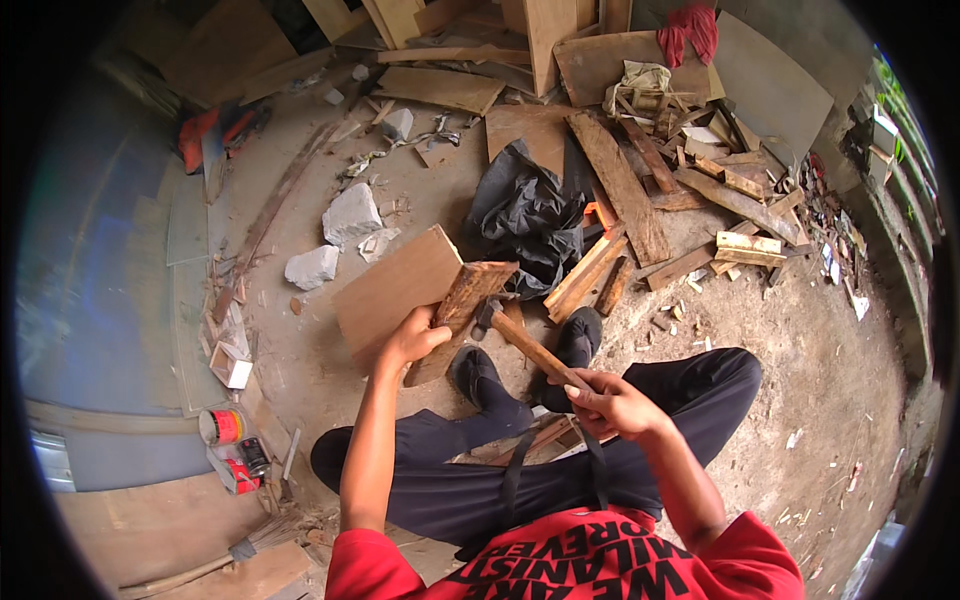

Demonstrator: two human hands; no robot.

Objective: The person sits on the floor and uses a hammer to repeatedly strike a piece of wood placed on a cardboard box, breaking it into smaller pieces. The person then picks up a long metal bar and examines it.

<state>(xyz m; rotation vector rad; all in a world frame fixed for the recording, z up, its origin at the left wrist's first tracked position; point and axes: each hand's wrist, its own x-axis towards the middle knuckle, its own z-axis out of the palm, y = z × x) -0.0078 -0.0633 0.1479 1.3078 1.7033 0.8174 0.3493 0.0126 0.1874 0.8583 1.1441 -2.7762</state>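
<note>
My left hand [413, 340] grips the edge of a wooden piece made of a thin plywood panel [395, 290] and a darker, narrow board [462, 305] that meet at an angle. The piece is held up on edge in front of my feet. In my right hand [622, 405] is a hammer [540, 355], closed around the lower part of its wooden handle. The dark hammer head [484, 318] is beside the narrow board; whether it touches the wood I cannot tell.
A black plastic sheet [525, 215] lies crumpled beyond my feet. White blocks [350, 214] rest to its left. Scrap boards [625, 190] pile up at the far right. A round can [221, 427] and a small box [236, 470] stand at the left.
</note>
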